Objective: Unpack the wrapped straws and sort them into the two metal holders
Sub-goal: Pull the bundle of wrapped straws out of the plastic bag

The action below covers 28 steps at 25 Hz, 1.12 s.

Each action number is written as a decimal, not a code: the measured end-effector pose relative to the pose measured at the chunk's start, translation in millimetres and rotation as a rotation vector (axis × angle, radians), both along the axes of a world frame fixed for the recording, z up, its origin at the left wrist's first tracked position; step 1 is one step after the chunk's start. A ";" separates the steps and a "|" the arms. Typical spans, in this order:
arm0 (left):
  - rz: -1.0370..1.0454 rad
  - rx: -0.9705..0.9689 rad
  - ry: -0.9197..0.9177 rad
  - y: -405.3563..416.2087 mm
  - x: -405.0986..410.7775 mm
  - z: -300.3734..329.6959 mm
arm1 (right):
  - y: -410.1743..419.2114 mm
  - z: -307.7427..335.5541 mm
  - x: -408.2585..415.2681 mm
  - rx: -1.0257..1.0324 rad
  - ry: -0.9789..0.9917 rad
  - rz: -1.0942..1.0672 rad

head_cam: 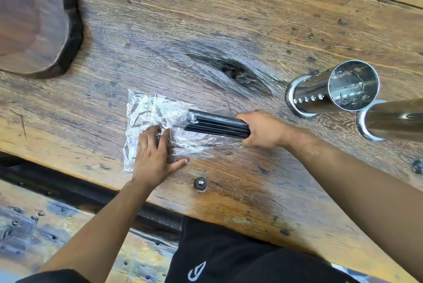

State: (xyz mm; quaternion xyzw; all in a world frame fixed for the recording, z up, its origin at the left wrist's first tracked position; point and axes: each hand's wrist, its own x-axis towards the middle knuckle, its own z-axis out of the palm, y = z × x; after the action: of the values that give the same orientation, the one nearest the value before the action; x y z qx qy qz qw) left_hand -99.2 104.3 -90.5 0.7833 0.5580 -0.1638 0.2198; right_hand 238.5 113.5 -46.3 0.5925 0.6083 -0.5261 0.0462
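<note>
At the far left, at about ten o'clock of the view, a dark wooden slab [32, 19] is seen lying on the weathered plank table [206, 19]; it is well clear of the work and need not be considered.

Moving right, the clear plastic wrapper [146, 113] is spread flat and crumpled on the table just left of centre. It is pinned by the left hand [155, 152], which is laid palm down with the fingers spread nearly flat and the thumb pointing toward three o'clock; nothing is gripped by it, the film is only pressed down.

Next, the bundle of black straws [217, 124] is seen lying roughly along the nine-to-three line, its left end apparently clear of the film or nearly so, though this cannot be told for certain. Its right end is enclosed by the right hand [263, 129], which is curled closed around the bundle in a full fist.

For the step in hand, judged to be the drawing of the straws out of the wrapper, the pull is best kept straight toward three o'clock and low to the table, while the film is held firmly so that it is not dragged along. The grip should be kept tight enough that no straw slips loose and fans out.

At two to three o'clock, the two metal holders are standing just beside each other: the perforated holder [332, 90], seemingly empty, and the second holder [393, 120], cut off by the frame edge. Both are near the right hand, so care is advised against knocking them.
</note>
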 end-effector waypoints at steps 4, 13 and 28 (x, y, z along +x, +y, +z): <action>-0.060 -0.020 0.089 -7.7 5.7 0.1 | 0.6 -11.0 -34.7 -0.054 0.132 -0.094; -0.127 -0.009 0.086 -13.7 4.9 0.1 | -3.1 -12.9 -49.4 0.018 0.183 -0.202; -0.198 -0.001 0.063 -19.7 16.3 -4.4 | 1.0 -27.8 -69.4 0.175 -0.063 -0.031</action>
State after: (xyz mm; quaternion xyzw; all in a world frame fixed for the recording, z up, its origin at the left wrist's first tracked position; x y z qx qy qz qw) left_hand -82.9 84.5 -94.9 0.8289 0.4844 -0.2097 0.1853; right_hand 169.1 114.5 -74.2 0.6198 0.6412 -0.4524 0.0053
